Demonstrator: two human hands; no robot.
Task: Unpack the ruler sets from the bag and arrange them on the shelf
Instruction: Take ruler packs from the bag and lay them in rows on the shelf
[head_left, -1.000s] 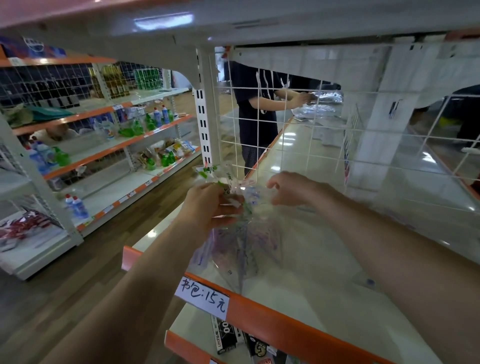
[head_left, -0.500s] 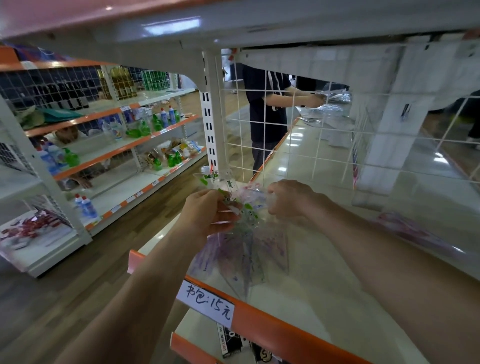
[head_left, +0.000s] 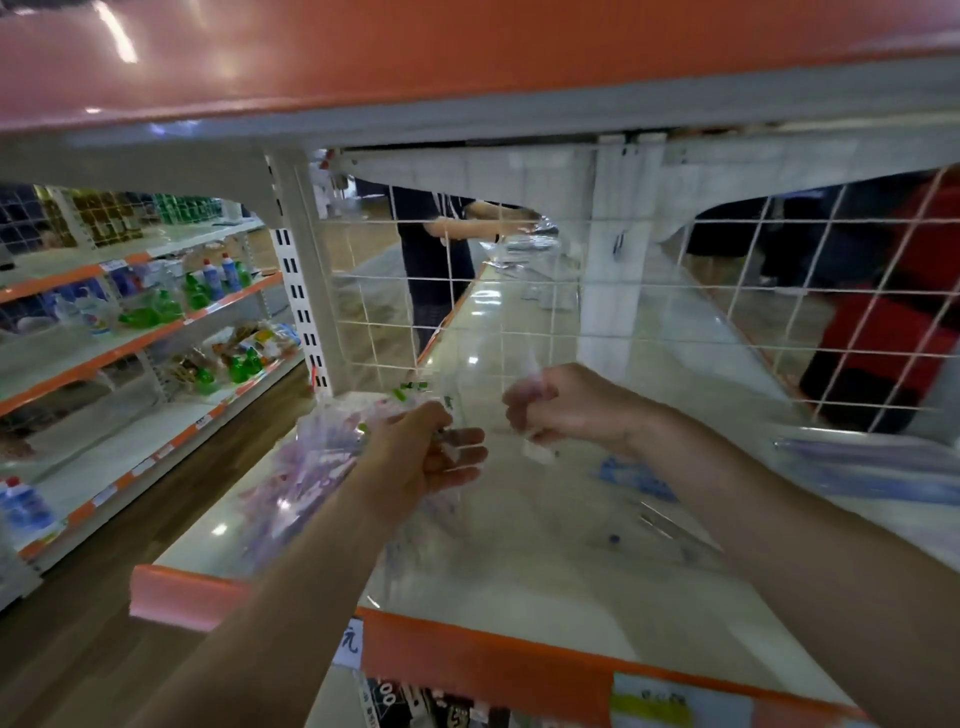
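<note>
- Your left hand (head_left: 421, 457) is at about 9 o'clock of the frame's centre, over the front part of the shelf (head_left: 519, 582). Its fingers are curled around the bunched neck of a clear plastic bag (head_left: 311, 467).
- The bag hangs down and to 8 o'clock from that grip, over the shelf's left front corner. It is blurred, but purple and pink ruler sets (head_left: 291, 483) show through the film, with green bits near the top.
- Your right hand (head_left: 561, 410) sits at 3 o'clock of the left hand, apart from it. It is closed in a loose fist on a strip of clear wrapping (head_left: 535, 364) that sticks up at 12 o'clock and trails out below the knuckles.
- On the shelf surface at 4 o'clock of your right hand lies a small blue item (head_left: 631, 478), too blurred to identify.
- More flat, clear-wrapped packs (head_left: 872, 467) lie at the far right of the shelf, near the wire grid (head_left: 571, 291) at the back.
- A white price tag (head_left: 349, 644) with handwriting hangs on the shelf's orange front edge (head_left: 467, 660) at 6 o'clock.
- Beyond the grid at 12 o'clock, another person (head_left: 436, 249) stands at a neighbouring shelf.
</note>
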